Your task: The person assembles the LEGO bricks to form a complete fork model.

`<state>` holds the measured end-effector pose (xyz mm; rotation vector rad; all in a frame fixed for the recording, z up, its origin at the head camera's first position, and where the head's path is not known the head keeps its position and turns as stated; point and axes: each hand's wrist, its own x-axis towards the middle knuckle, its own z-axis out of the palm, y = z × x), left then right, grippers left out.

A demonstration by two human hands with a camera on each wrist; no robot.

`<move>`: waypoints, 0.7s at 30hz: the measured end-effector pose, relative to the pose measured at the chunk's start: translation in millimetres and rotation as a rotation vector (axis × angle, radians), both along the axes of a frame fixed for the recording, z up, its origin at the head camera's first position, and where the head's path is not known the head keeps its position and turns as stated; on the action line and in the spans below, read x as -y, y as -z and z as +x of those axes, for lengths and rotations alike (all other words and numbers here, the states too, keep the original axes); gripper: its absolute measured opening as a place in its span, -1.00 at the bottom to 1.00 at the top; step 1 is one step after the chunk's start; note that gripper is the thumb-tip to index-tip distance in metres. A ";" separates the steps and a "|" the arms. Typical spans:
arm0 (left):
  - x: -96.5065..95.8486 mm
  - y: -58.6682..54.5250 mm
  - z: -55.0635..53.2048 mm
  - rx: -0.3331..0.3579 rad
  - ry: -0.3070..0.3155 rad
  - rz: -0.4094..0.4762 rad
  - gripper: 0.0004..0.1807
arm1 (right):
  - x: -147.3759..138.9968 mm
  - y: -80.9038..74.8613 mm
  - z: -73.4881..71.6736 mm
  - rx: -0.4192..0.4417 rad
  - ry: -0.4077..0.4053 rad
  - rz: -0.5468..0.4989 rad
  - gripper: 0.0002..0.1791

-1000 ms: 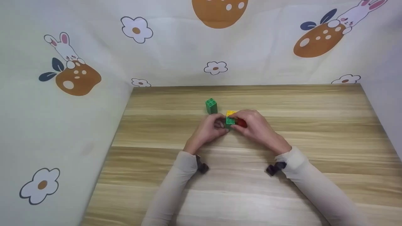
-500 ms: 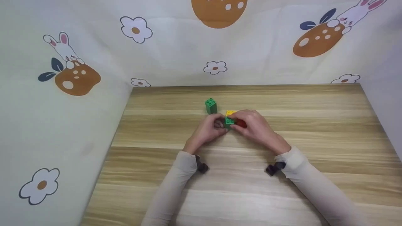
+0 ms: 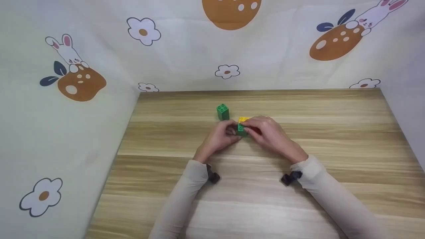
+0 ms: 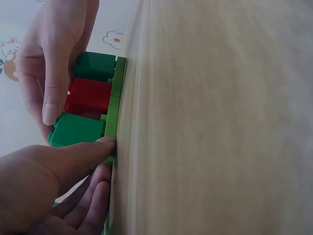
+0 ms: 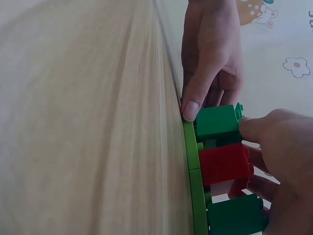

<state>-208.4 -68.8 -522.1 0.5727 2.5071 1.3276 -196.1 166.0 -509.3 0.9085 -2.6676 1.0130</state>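
On a wood-grain worktop, a little left of its middle and toward its far edge, a light green base is pinched at one end by the left hand, the thumb set against its near side and the other fingers curled. Side by side on the base, a green brick, a red brick and a dark green brick are carried, with narrow gaps left between them. The green brick is held at its studded top by the right hand, whose thumb and forefinger are nearly closed; its remaining fingers are bent behind the bricks, their tips partly hidden. A yellow brick, largely covered by the right hand, is seen past the green brick, on the side of the far edge. A green block is stood upright nearer the far edge and the far left corner, just beyond the left hand. Both forearms are clothed in pale sleeves, with a black wrist camera worn at each cuff. Along its far edge, the worktop is backed by a white cloth printed with flowers, rabbits and brown fruit
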 end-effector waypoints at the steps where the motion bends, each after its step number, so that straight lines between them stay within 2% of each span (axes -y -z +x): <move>1: -0.1 -0.5 0.1 0.001 -0.002 -0.003 -0.57 | -0.3 0.2 0.0 0.000 0.000 -0.001 -0.72; 10: -0.5 1.1 -0.4 -0.004 -0.006 -0.013 -0.57 | -2.3 -0.1 -1.1 0.037 -0.006 0.003 -0.71; 21: -0.5 1.0 -0.3 -0.017 -0.003 -0.002 -0.57 | -1.5 0.3 -1.5 0.014 -0.013 0.002 -0.69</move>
